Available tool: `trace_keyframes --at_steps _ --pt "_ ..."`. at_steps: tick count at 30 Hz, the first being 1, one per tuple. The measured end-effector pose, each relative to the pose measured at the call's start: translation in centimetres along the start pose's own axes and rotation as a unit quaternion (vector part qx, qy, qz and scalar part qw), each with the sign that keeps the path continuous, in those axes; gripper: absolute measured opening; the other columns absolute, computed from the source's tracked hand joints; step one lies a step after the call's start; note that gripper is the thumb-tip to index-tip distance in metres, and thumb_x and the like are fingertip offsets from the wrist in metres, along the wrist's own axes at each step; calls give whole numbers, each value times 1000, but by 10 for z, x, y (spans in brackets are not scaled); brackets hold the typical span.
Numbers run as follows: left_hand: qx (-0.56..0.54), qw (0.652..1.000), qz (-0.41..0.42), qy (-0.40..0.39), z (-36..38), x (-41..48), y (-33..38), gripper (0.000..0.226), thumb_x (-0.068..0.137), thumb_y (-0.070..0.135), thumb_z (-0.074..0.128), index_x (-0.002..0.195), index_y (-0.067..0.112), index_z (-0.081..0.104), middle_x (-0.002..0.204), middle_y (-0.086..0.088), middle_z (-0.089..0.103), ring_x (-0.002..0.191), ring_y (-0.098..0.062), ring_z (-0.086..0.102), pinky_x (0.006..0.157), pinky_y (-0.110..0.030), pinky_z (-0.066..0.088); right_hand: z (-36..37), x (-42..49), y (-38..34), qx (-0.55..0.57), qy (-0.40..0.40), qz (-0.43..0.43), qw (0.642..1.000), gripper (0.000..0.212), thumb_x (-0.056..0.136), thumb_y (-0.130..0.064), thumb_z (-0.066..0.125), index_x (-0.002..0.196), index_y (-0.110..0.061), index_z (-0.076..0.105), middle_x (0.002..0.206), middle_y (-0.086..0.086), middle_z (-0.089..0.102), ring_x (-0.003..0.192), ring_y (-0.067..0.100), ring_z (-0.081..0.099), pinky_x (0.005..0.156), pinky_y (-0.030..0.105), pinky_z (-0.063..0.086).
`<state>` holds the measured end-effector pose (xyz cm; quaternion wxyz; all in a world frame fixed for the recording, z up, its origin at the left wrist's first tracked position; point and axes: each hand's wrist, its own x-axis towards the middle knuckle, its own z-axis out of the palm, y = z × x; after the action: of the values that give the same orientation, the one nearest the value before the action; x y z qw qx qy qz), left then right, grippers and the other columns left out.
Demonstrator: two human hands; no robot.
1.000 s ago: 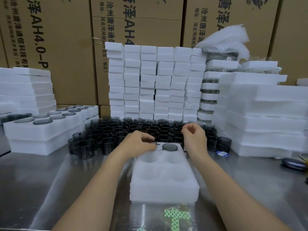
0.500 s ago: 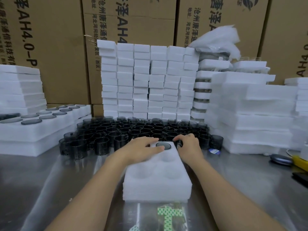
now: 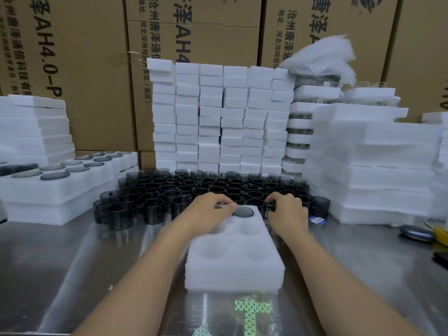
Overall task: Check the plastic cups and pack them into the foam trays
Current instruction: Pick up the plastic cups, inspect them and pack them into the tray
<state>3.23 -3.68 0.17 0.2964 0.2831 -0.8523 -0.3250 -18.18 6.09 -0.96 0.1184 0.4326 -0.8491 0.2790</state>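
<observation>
Hands: left (image 3: 208, 210) pinches tray cup (image 3: 219, 207), right (image 3: 288, 212) grips dark cup (image 3: 270, 206) (cartons (image 3: 97, 69) read "AH4.0-P").

foam tray (image 3: 232, 267) on table (image 3: 72, 263), cups (image 3: 206, 187) behind it, foam stacks (image 3: 218, 117) behind cups, boxes (image 3: 97, 69) rearmost

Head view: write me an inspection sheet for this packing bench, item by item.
Surface: steel bench, reflective.
Job's things: foam tray with one seated cup; loose cups behind it; filled trays at left.
Clutter: green-patterned bag, dark oval gadget.
Grips: left hand covers the far-left pocket, grip unclear; right hand pinches a dark cup.
Cables: nothing seen.
Surroundings: foam stacks, cartons.
</observation>
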Motion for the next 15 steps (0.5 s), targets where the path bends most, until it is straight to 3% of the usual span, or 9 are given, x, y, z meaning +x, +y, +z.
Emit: trace_keyframes --at_steps 6,10,15 --pt "5 1000 -2 3 0 0 1 11 102 53 64 96 55 73 119 25 65 113 -1 63 93 -29 53 1 -1 -1 -14 30 -1 999 14 97 -38 74 110 -34 75 136 -1 53 131 27 42 108 41 37" --pt "8 1000 -4 4 0 -1 2 12 101 54 64 92 58 71 116 27 64 110 -1 62 91 -31 55 1 0 -2 5 29 -18 999 8 98 -35 76 99 -28 80 135 -4 55 130 26 42 108 42 38" --pt "-2 1000 -5 3 -1 -2 3 12 101 54 63 95 55 74 115 24 66 105 -5 66 80 -27 55 4 2 -3 35 26 -30 999 6 102 -28 71 99 -23 73 133 -4 57 131 25 42 107 41 36"
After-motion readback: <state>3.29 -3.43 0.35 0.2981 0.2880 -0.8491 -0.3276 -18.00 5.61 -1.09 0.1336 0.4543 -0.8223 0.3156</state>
